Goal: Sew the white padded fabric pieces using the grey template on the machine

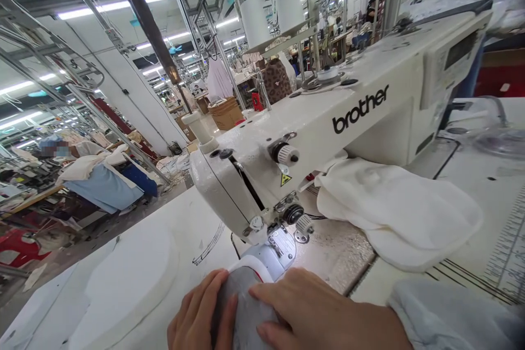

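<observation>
At the bottom of the view, a grey fabric piece (243, 290) with a white edge and a thin red line lies just in front of the needle plate of a white sewing machine (246, 153). My left hand (200, 311) grips its left side, fingers bent over it and thumb on top. From the right, my right hand (315, 311) pinches the same piece between thumb and forefinger. The white edge reaches up to the lit metal plate (283, 246) under the machine head. The lower part of the grey piece runs out of view.
A stack of white rounded pieces (127, 268) lies on the table at left. Soft white fabric pieces (389, 202) sit under the machine arm. A ruler scale (508, 251) marks the right side. White thread cones (289, 5) stand behind. Another person works at far left.
</observation>
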The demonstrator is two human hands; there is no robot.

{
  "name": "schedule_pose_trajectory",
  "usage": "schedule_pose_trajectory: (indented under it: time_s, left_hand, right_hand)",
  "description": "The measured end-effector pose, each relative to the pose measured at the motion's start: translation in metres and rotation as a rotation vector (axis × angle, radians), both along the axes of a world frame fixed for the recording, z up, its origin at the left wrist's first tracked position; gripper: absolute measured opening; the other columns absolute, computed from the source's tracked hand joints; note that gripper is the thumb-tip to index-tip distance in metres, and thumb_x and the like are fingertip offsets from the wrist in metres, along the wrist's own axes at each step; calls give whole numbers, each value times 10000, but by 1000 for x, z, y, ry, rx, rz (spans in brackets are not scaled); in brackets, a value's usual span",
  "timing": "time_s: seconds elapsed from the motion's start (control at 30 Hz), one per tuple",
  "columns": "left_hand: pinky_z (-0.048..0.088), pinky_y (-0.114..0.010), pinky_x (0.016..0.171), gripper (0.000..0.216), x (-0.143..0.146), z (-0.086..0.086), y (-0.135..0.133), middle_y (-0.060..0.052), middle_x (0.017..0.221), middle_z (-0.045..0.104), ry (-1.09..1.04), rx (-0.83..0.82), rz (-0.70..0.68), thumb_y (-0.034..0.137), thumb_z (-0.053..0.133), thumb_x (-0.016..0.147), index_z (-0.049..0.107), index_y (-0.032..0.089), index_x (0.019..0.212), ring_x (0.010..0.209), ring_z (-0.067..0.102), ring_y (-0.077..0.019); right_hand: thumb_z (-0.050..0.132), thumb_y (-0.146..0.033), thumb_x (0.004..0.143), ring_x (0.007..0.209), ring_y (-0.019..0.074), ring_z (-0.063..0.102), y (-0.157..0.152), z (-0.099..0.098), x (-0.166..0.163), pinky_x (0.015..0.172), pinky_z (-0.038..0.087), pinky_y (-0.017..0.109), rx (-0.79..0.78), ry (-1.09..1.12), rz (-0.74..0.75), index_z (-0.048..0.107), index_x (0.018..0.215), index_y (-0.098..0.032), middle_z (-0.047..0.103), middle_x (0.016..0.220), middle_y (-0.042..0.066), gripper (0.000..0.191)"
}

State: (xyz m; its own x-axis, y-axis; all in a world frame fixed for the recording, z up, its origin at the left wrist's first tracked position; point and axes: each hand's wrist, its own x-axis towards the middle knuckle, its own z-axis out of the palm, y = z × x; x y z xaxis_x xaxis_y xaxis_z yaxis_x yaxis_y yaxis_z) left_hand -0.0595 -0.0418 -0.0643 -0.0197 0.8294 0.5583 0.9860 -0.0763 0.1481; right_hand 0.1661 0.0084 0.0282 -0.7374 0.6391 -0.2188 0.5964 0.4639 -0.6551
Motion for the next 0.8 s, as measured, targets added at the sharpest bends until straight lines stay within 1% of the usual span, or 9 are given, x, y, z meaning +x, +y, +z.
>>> schedule_pose_trajectory:
  time_s: [0.07,0.17,0.27,0.33,0.43,0.53,0.63,0.73,0.8]
  left_hand:
    - [529,-437,824,314,-2,8,-2,-13,1196,710,51,-80,-24,400,463,917,584,318,1196,1069,667,-244]
    - [534,-400,791,326,-2,21,-4,-2,1234,695,127,-187,-88,367,484,920,580,325,1229,1085,663,-228]
    - [500,-417,831,327,4,29,-6,-2,1268,674,160,-224,-60,338,453,945,569,336,1250,1129,634,-228]
    - [469,-436,851,319,9,32,-8,-7,1276,662,167,-239,-64,335,446,954,569,341,1249,1146,615,-235]
    - [429,-453,859,302,18,35,-10,-40,1270,649,174,-201,-81,302,450,960,588,313,1228,1136,599,-253]
    - [410,-468,849,269,29,39,-11,-96,1263,634,211,-96,-90,233,466,952,638,242,1159,1101,590,-288]
    - [409,-471,821,232,37,44,-11,-134,1215,653,285,13,-121,166,485,933,673,175,1068,1030,598,-311]
    - [424,-446,802,215,40,46,-11,-134,1152,687,342,62,-180,116,502,914,671,140,1044,978,613,-300]
    - [444,-421,807,223,40,46,-12,-128,1108,709,362,73,-234,97,506,909,661,112,1069,957,625,-279]
  right_hand:
    - [559,-277,915,855,240,635,2,-4,0,720,409,315,20,10,45,660,1030,-155,704,917,82,196]
    - [516,-280,938,822,233,628,3,-12,2,728,405,330,104,66,60,642,1060,-153,702,905,80,217]
    - [525,-275,931,785,219,619,2,-17,3,682,382,312,165,91,78,641,1021,-147,697,857,67,195]
    - [529,-274,934,758,208,610,1,-18,3,645,359,298,210,81,88,642,1001,-136,693,832,63,191]
    - [538,-280,939,737,196,604,1,-19,1,615,336,288,263,65,109,646,1002,-124,699,841,67,200]
    - [544,-274,939,744,200,613,1,-20,1,617,339,290,279,68,111,647,1014,-121,706,852,69,200]
    - [541,-269,941,730,201,621,0,-21,1,610,342,294,291,81,107,648,1018,-120,709,847,71,198]
    - [534,-287,955,692,192,618,-2,-22,1,583,330,293,338,60,108,643,1019,-120,705,817,70,210]
    - [529,-301,967,648,182,609,-5,-24,0,542,303,288,398,26,114,628,1043,-116,696,773,61,223]
